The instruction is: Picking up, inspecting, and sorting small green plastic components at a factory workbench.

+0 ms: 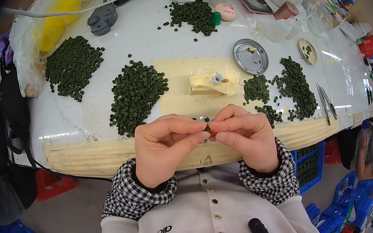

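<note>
At the front edge of the table, my left hand [164, 144] and my right hand [246, 136] meet with thumbs and forefingers pinched. Between their fingertips is a small dark green piece [207, 127], mostly hidden by the fingers. Just beyond the hands, a block wrapped in cream tape [203, 84] carries a short metal post [218, 79]. To its left lies a heap of small round dark green pieces [138, 94]. Smaller heaps of flat green pieces [256, 88] and round green pieces [297, 86] spread on the right.
A round metal tin [252, 66] and a small yellow dish [312, 58] sit at the right, with tweezers [324, 105] nearer. More green heaps [72, 66] lie farther back. Plastic bags [28, 57], a grey device [103, 19] and a pink cup [286, 10] line the far side. Other people sit nearby.
</note>
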`<state>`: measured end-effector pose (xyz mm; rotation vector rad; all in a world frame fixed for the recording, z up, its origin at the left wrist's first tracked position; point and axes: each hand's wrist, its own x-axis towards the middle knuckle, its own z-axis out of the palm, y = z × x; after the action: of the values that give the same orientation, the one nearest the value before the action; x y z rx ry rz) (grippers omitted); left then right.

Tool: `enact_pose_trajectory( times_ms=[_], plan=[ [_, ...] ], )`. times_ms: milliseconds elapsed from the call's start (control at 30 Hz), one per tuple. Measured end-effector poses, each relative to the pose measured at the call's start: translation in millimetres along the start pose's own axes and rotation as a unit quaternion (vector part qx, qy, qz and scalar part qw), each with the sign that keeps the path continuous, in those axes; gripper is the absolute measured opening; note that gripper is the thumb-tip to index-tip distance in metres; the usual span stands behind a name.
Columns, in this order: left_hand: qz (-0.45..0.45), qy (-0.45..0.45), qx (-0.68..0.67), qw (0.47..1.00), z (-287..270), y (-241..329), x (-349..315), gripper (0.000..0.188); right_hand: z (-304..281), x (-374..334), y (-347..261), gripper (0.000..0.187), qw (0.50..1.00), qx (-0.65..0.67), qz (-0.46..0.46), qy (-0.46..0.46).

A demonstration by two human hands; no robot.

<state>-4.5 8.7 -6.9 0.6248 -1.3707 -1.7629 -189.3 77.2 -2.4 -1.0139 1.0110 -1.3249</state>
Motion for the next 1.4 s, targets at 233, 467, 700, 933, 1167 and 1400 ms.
enact_pose_trajectory(
  times_ms=[233, 467, 700, 933, 1167, 1400],
  plan=[
    [0.011, -0.001, 0.001, 1.0, 0.0, -2.1, 0.5, 0.018, 5.4, -1.9, -5.3, 0.026, 0.988, -0.137, -0.065, 0.032],
    [0.013, 0.025, -0.016, 0.999, 1.7, -4.2, -2.2, 0.018, 7.0, -2.4, -6.0, 0.026, 0.977, -0.19, -0.097, 0.026],
    [0.034, 0.044, 0.046, 0.997, 1.6, -3.8, -1.7, 0.018, 7.3, -2.1, -7.3, 0.027, 0.967, -0.226, -0.11, 0.023],
    [0.064, 0.038, 0.119, 0.99, 2.7, 1.7, 0.0, 0.018, 4.6, -1.5, -9.4, 0.03, 0.95, -0.273, -0.15, 0.001],
    [0.05, 0.026, 0.097, 0.994, 1.9, 1.2, -0.2, 0.019, 1.5, 0.0, -13.0, 0.032, 0.939, -0.3, -0.169, -0.027],
    [0.038, 0.037, 0.049, 0.997, 1.6, -2.1, -1.4, 0.019, 1.4, 3.8, -21.8, 0.033, 0.916, -0.357, -0.184, -0.005]
  ],
)
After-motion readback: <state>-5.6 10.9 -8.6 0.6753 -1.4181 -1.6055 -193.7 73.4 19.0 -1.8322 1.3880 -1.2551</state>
